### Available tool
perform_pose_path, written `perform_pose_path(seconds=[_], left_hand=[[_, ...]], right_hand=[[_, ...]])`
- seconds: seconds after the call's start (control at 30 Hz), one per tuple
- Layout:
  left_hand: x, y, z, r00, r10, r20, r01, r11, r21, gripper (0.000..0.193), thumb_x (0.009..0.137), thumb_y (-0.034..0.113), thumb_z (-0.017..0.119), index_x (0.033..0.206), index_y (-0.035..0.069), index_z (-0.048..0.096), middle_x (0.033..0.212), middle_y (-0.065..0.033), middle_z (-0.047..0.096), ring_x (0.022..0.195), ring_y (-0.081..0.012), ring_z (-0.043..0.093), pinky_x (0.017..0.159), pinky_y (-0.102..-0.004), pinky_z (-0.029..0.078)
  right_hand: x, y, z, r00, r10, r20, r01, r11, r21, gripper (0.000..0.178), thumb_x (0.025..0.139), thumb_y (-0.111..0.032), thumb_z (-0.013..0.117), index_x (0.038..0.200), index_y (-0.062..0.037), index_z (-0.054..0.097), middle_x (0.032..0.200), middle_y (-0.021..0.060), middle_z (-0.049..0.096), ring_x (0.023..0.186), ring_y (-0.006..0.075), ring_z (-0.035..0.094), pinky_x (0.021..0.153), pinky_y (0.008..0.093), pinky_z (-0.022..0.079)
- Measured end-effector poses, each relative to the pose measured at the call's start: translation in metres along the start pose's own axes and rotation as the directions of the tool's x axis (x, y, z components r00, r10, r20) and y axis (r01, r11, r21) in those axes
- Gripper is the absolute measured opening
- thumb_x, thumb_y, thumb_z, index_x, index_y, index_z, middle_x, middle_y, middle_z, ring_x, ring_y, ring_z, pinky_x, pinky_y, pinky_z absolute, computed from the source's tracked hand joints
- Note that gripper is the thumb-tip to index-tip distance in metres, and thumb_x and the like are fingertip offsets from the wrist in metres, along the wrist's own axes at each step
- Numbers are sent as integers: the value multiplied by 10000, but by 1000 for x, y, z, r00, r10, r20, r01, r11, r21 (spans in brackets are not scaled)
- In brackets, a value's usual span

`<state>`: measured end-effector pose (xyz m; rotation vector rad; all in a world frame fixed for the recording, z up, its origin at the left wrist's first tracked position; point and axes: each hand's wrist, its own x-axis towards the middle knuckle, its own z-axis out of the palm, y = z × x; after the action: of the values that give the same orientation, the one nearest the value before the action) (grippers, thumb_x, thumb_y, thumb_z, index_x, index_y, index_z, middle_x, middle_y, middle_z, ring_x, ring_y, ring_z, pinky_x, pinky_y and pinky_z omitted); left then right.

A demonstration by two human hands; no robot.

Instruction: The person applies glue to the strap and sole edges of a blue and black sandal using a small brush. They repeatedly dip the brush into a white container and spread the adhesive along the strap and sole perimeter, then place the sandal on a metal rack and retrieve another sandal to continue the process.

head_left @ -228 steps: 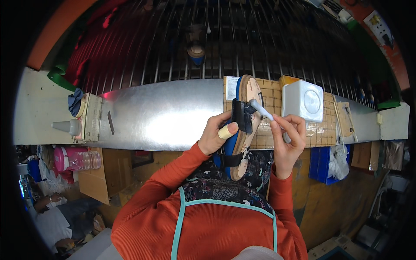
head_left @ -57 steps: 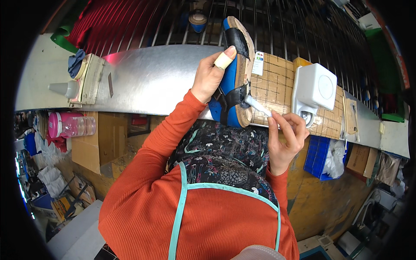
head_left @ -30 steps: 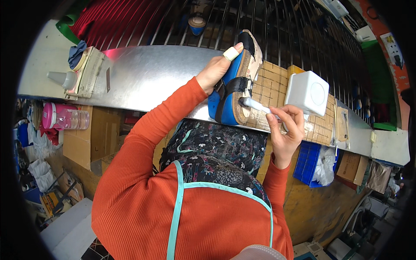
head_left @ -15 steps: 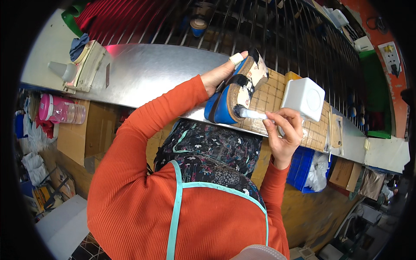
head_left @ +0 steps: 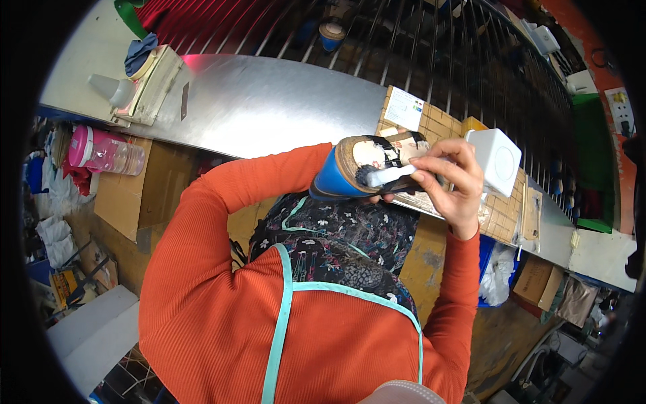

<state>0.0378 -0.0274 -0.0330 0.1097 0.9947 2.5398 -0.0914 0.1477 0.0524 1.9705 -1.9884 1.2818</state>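
Observation:
A sandal with a blue sole and a tan footbed is held in front of my chest, footbed turned up toward me and black straps at its far end. My left hand is almost wholly hidden under the sandal at the end of my orange sleeve, gripping it from below. My right hand pinches a small white-handled brush. Its dark bristles touch the footbed near the heel.
A white square box stands on a wooden grid mat on the metal bench. At the far left sit a nozzle bottle and a cloth on a tray. A pink bottle, cardboard boxes and a wire rack surround the bench.
The sandal has been tipped from standing on the bench to lying nearer my chest with the footbed up. My right hand has brought the brush onto the footbed.

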Motion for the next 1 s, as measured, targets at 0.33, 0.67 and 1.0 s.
perform_pose_path(seconds=[0.33,0.67,1.0], left_hand=[[6,-57,0,833,-60,551,460,627,-628,812,906,379,648,1478,-11,224,1268,-265,478,963,-289,565,749,-358,532],[57,-104,-4,294,145,945,900,291,-325,990,820,444,733,1503,41,140,1277,-246,480,1053,-310,548,833,-381,556],[55,-103,2,308,195,931,895,272,-353,937,838,510,661,1500,54,180,1297,-251,478,1084,-306,554,839,-381,562]], right_hand=[[12,23,6,948,-29,317,-33,982,186,191,724,-227,803,897,-148,782,855,-13,598,764,125,524,747,295,340],[11,33,12,919,-52,390,-51,967,249,198,714,-250,811,885,-156,783,874,-20,589,784,119,533,771,305,324],[31,37,7,879,-72,470,-116,926,358,199,708,-255,813,889,-179,781,920,-24,585,793,126,532,786,312,322]])
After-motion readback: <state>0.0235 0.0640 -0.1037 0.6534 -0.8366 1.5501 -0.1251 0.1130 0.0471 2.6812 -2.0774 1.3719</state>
